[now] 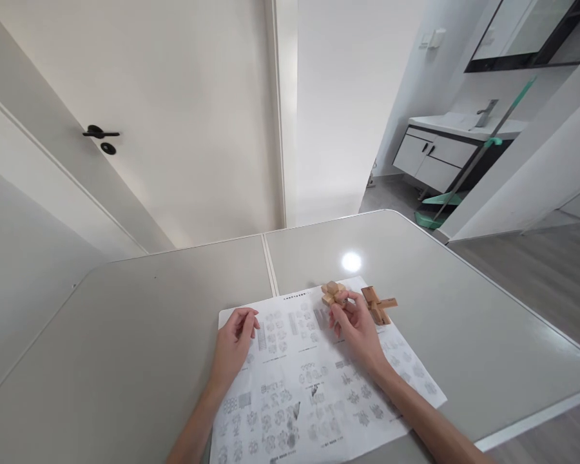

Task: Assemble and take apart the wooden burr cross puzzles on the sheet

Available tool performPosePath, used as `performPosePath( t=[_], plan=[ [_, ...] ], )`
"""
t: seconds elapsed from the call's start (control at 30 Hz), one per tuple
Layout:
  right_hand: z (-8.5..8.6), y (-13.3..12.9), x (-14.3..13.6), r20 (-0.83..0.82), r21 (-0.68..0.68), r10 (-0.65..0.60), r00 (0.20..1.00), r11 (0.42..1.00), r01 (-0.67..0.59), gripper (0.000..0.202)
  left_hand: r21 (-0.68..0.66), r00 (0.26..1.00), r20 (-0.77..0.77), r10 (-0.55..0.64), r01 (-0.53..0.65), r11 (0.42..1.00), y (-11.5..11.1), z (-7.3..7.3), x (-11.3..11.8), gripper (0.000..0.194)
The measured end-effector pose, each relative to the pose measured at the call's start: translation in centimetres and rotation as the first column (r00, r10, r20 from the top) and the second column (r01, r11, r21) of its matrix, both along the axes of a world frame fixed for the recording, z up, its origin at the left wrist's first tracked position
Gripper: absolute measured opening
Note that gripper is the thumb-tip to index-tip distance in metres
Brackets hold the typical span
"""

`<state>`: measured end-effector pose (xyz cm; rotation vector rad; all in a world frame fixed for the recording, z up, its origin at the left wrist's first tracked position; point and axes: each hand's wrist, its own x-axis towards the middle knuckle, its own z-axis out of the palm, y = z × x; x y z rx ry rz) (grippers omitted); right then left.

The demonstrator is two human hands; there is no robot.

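Room evenly bright, light cool and soft. Round burnt-out glare spot [351, 261] on glossy table [174, 296], just beyond paper [297, 357]; paler streak of shine near table's right edge. Door [198, 96] washed in mild light; sink cabinet [435, 154] greyer. Shadows faint. Wide lens: table rim bows, walls lean at frame sides. Paper's small print blurry, unreadable; wooden blocks [332, 288] soft in detail.

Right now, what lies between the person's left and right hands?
Only part of the printed sheet, with its small diagrams, lies between the left hand and right hand; the head view shows no loose piece there.
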<state>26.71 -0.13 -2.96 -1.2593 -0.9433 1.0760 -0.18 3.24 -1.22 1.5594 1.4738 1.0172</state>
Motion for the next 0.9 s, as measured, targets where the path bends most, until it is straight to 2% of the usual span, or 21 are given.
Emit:
performPosePath(
  t=[0.07, 0.13, 0.23, 0.37, 0.43, 0.5, 0.6, 0.7, 0.77, 0.9],
  plan=[
    [0.7, -0.4, -0.3, -0.055, 0.020, 0.056, 0.997, 0.998, -0.054, 0.028, 0.000, 0.999, -0.044, -0.028, 0.028, 1.000, -0.4, 0.3, 0.3, 0.033],
    [1.4, -0.6, -0.7, -0.121, 0.037, 0.164, 0.979, 0.986, -0.161, 0.028, 0.002, 0.995, -0.070, -0.075, 0.075, 0.997, -0.9, 0.7, 0.8, 0.031],
    [2.0, -0.3, -1.9, -0.208, 0.062, 0.380, 0.901, 0.925, -0.376, 0.031, -0.003, 0.979, -0.024, -0.202, 0.202, 0.979, -1.6, 0.9, 1.4, 0.031],
    [1.9, 0.2, -3.9, -0.337, 0.123, 0.594, 0.730, 0.797, -0.592, 0.034, -0.042, 0.920, 0.171, -0.352, 0.363, 0.931, -2.2, 0.7, 1.9, 0.070],
    [1.6, 0.2, -4.7, -0.405, 0.145, 0.634, 0.659, 0.756, -0.638, 0.035, -0.057, 0.895, 0.254, -0.366, 0.392, 0.918, -2.4, 0.6, 2.0, 0.071],
    [1.2, 0.0, -5.2, -0.436, 0.144, 0.641, 0.632, 0.743, -0.654, 0.038, -0.060, 0.895, 0.291, -0.337, 0.369, 0.927, -2.5, 0.7, 2.1, 0.062],
    [0.6, -0.1, -5.3, -0.400, 0.106, 0.619, 0.676, 0.764, -0.636, 0.038, -0.032, 0.914, 0.279, -0.294, 0.314, 0.949, -2.7, 1.0, 2.3, 0.054],
    [0.5, 0.2, -4.9, -0.345, 0.092, 0.616, 0.708, 0.773, -0.628, 0.040, 0.026, 0.922, 0.235, -0.309, 0.311, 0.950, -2.8, 1.3, 2.3, 0.051],
    [0.7, 0.4, -4.6, -0.326, 0.097, 0.670, 0.667, 0.725, -0.682, 0.042, 0.055, 0.918, 0.230, -0.323, 0.320, 0.946, -2.8, 1.3, 2.2, 0.048],
    [1.3, 0.4, -4.1, -0.277, 0.101, 0.806, 0.523, 0.566, -0.818, 0.037, 0.025, 0.880, 0.301, -0.368, 0.379, 0.925, -2.7, 1.1, 1.7, 0.050]
  ],
)
